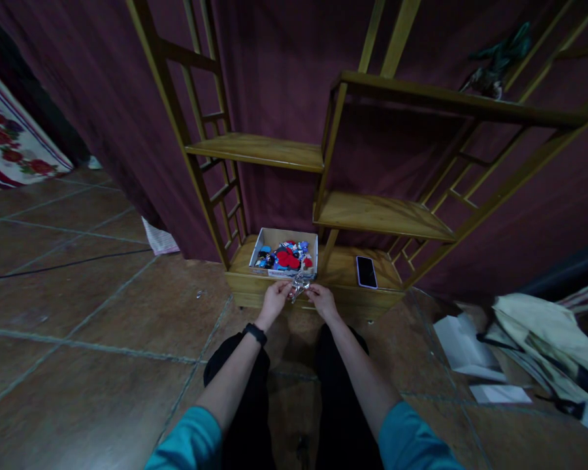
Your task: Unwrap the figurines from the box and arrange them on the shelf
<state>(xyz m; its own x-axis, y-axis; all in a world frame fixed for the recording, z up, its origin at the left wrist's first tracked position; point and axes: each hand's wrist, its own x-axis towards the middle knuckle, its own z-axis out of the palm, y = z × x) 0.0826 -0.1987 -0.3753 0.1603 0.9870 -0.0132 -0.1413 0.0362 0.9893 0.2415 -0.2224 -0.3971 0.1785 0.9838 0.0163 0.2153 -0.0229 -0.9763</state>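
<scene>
The left hand (275, 300) and right hand (322, 299) pinch a shiny, crinkled wrapper (300, 285) at nine and three o'clock, by the open box's (290, 235) six-o'clock edge; light, opposed fingertip pressure should steady it best.

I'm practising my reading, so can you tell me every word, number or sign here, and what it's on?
There are none that I can read.
Box: any print is too small.
Wrapper: too small and shiny to tell.
Phone: dark screen, no words I can make out.
</scene>
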